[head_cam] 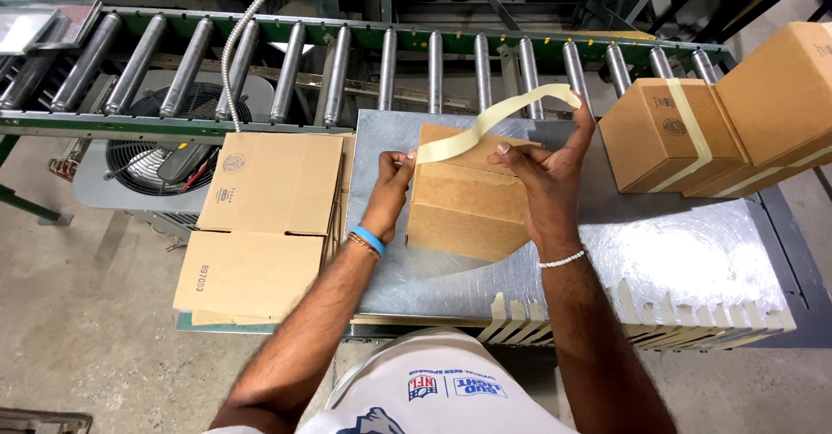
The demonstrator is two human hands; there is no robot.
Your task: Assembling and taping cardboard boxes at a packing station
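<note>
A brown cardboard box (464, 204) stands on the metal worktable (685, 261) in front of me. A strip of pale tape (498, 117) arcs over its top. My left hand (392, 182) pinches the strip's near end against the box's left top edge. My right hand (542, 161) is raised over the box's right side, with the thumb and fingers holding the strip's far end up in the air.
Several cut tape strips (659, 317) hang along the table's front edge. Taped boxes (667, 135) sit at the right end of the roller conveyor (390, 65). A stack of flattened cartons (260, 226) lies to the left, beside a floor fan (169, 143).
</note>
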